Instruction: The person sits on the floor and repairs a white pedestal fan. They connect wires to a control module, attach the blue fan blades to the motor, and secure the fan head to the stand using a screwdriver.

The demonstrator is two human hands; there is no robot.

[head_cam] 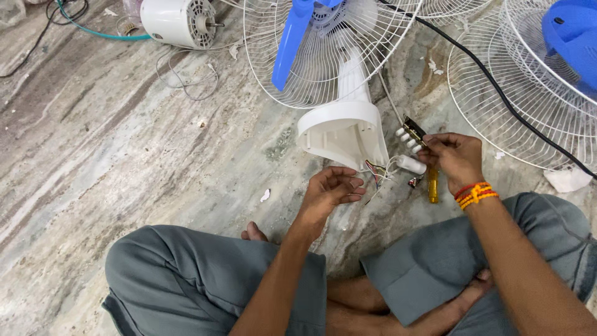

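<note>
Two bare hands work over a stone floor (pixel 112 143), where a person sits cross-legged in grey trousers. Right hand (pixel 456 155): fingers pinched on a small switch board (pixel 411 135), a dark strip carrying a row of white push buttons, held tilted just beside the fan base (pixel 345 132). An orange and red thread band (pixel 476 193) circles that wrist. Left hand (pixel 331 188): palm up, fingers loosely curled and released, grasping nothing, lying just below the base and close to a bundle of coloured wires (pixel 377 171) that comes out of it. A white cylindrical capacitor (pixel 411 164) hangs on those wires between the two hands. A yellow-handled screwdriver (pixel 433 183) lies on the floor beneath the right hand, with a small dark part just beside it.

The white fan base lies on its side, its open underside turned toward the person; its stem runs up to a white wire grille (pixel 311 74) with a blue blade (pixel 289 40) over it. A second fan grille (pixel 528 87) with a blue hub lies to the right, and a black cable (pixel 497 93) crosses in front of it. A white electric motor (pixel 177 22) rests at top left, with thin loose wire beside it and a green cable (pixel 93 31) curving nearby.
</note>
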